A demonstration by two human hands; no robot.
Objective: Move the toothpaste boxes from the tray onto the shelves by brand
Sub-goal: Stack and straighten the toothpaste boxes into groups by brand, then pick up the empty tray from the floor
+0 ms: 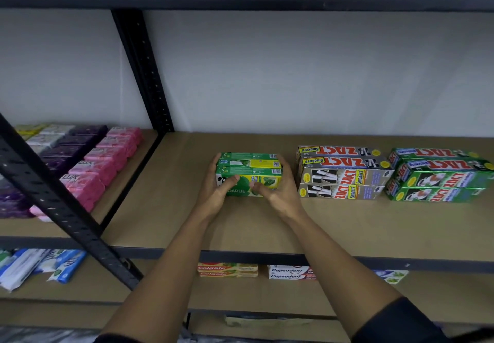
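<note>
Green-and-yellow Darlie boxes (250, 173) stacked on shelf (187, 209), gripped by both hands

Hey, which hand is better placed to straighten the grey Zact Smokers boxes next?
Probably the right hand: it holds the Darlie boxes at the end beside the Zact Smokers boxes. The left hand would have to cross over.

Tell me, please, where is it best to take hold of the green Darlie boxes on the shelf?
By the two short ends, coming from the front. The Darlie boxes are a stack lying lengthwise along the shelf, so pressing both ends inward should keep them together. The left hand and right hand grip it this way, thumbs on the front face.
</note>
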